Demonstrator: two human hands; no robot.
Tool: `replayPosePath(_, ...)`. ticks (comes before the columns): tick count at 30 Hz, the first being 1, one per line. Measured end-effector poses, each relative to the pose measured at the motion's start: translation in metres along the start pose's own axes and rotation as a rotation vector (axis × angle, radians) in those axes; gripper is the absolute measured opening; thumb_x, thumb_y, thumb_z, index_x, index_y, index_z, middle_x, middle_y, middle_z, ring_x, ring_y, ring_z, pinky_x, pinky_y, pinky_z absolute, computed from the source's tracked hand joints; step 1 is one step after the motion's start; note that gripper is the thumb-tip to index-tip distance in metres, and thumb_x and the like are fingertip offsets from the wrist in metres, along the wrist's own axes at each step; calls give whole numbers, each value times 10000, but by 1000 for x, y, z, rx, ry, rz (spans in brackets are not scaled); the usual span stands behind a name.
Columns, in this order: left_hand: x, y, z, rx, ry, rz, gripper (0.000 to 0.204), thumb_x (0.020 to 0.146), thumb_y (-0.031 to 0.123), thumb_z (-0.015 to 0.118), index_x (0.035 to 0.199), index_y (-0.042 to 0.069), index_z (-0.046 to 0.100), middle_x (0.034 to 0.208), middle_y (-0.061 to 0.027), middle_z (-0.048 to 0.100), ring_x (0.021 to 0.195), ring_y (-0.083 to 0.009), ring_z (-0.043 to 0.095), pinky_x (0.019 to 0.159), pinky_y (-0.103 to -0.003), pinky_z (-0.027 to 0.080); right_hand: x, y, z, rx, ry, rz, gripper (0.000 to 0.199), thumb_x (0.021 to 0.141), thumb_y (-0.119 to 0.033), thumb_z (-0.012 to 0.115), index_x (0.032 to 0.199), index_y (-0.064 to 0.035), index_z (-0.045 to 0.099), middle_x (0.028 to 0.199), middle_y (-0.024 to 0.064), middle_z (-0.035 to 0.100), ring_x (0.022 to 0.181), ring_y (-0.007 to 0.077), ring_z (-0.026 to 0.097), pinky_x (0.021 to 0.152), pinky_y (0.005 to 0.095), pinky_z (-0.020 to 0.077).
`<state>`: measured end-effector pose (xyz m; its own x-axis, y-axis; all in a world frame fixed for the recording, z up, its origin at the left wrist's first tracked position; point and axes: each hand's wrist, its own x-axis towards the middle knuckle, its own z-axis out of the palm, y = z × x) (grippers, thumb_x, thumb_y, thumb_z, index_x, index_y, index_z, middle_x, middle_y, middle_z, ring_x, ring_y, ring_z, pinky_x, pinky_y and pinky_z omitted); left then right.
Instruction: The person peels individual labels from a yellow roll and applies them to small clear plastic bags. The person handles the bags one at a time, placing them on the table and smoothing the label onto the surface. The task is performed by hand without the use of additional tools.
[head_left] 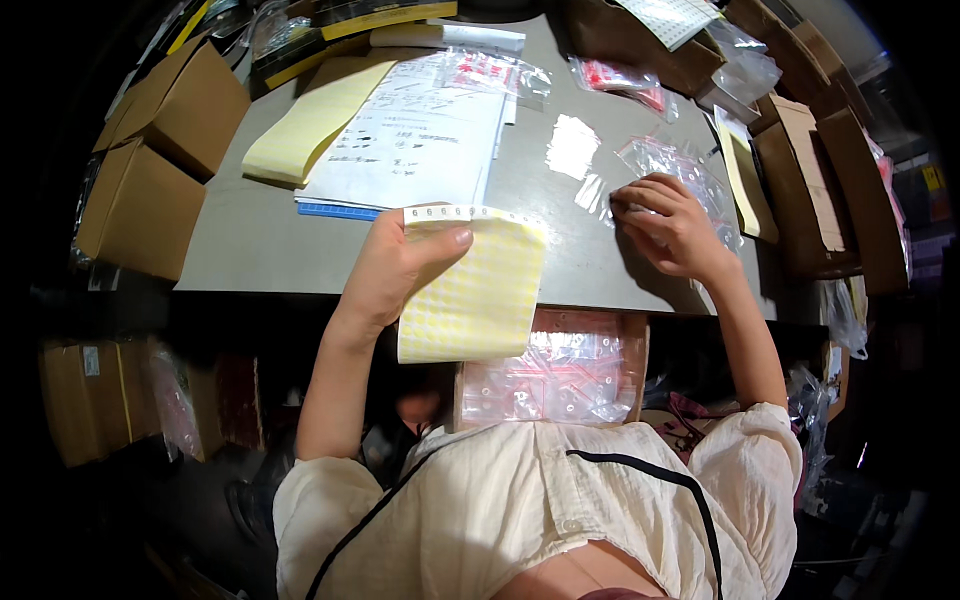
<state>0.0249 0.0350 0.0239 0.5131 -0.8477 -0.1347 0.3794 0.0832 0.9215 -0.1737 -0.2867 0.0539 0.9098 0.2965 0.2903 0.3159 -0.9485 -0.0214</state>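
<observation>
My left hand [392, 262] is closed on a sheet of small round yellow stickers [468, 290], its thumb lying across the top. A white strip with a row of printed digits runs along the sheet's upper edge. The sheet hangs over the table's front edge, above an open box. To the right, my right hand [668, 225] rests low over the table with its fingers curled and the tips drawn together. Whatever is under those fingertips is hidden. Around that hand lie small clear plastic bags [672, 158] and a bright, glare-washed white stack [573, 147].
Papers [425, 130] and a folded yellow sheet [300, 135] lie on the table's left. Cardboard boxes [195, 105] stand at its left end, and an open carton [805, 190] at its right. A box of clear bags [545, 385] sits against my body.
</observation>
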Motion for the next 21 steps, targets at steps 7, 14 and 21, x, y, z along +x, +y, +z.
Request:
replayPosePath(7, 13, -2, 10, 7, -35, -15, 347, 918, 96, 774, 1224, -30, 673, 1126, -88, 731, 1014, -147, 679, 910, -302, 542, -8, 19, -9, -112, 159, 272, 141, 884, -22, 723, 1023, -5, 745, 1207, 124, 727, 1180, 320, 662, 1055, 427, 496)
replayPosePath(14, 13, 1, 6, 78, -28, 3, 376, 929, 78, 747, 1265, -49, 634, 1155, -96, 708, 1015, -158, 670, 908, -318, 549, 58, 56, 43, 350, 96, 424, 474, 1026, -135, 628, 1492, -107, 550, 1596, 160, 470, 1374, 330, 558, 1128, 422, 470)
replayPosePath(21, 13, -5, 1, 117, -5, -9, 339, 933, 87, 745, 1234, -41, 654, 1102, -74, 704, 982, -134, 651, 899, -291, 531, 78, 4, 100, 75, -33, 471, 739, 1008, -580, 574, 1581, -140, 419, 1626, 303, 356, 1529, 535, 264, 1232, 671, 210)
